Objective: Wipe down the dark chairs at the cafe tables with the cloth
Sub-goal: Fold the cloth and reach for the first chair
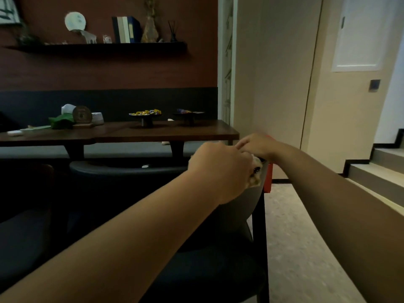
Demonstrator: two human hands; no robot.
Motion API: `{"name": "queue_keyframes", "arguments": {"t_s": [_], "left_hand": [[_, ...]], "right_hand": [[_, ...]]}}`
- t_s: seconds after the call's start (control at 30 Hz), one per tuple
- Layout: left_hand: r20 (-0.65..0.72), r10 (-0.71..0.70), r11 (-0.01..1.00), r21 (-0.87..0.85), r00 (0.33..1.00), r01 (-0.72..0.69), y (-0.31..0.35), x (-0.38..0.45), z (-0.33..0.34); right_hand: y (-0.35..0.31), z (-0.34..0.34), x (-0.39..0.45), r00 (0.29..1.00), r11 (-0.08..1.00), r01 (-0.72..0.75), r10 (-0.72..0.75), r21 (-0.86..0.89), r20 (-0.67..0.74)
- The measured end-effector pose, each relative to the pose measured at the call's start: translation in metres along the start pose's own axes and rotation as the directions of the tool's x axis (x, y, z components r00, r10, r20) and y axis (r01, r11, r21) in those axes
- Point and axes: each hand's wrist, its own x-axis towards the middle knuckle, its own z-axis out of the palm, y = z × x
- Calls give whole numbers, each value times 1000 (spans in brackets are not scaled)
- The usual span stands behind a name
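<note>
A dark chair (122,171) with a curved padded back stands in front of me at the cafe table. My left hand (218,169) grips a pale patterned cloth (256,174) at the right end of the chair's backrest. Only a small bunch of the cloth shows under the fingers. My right hand (258,145) is just behind it at the same corner, fingers bent onto the cloth or the chair top; its grip is hidden by the left hand. The chair's dark seat (209,270) lies below my arms.
The long wooden table (166,132) beyond the chair bears two stands of sweets (146,113), a green cloth (62,121) and cups. A second dark chair (24,232) sits at the left. Carpeted floor (306,237) and steps (376,171) lie to the right.
</note>
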Motion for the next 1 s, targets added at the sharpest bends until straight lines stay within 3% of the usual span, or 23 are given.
{"name": "queue_keyframes", "arguments": {"t_s": [0.13, 0.3, 0.53, 0.63, 0.73, 0.87, 1.0], "left_hand": [[-113, 25, 999, -21, 993, -28, -1, -10, 5], [-268, 18, 994, -101, 963, -46, -25, -39, 18], [-377, -144, 963, -268, 915, 41, -61, -85, 26], [-466, -155, 958, -286, 871, 18, -69, -92, 36], [-591, -136, 965, -261, 795, -29, -73, -97, 46], [-680, -144, 963, -263, 719, -56, -85, -111, 61], [-728, -190, 948, -311, 658, -70, -104, -126, 74]], "right_hand": [[-1, -4, 3, 995, 993, -45, 55, -112, 83], [4, -3, 7, 997, 999, -7, 10, -38, 74], [-12, -2, -5, 999, 998, 31, -30, -46, 21], [-59, 14, -31, 962, 972, 231, -221, 49, -160], [-114, 46, -51, 916, 920, 389, -380, 51, -130], [-130, 50, -58, 988, 966, 145, -153, 216, 18], [-126, 47, -62, 986, 979, 146, -156, 140, 61]]}}
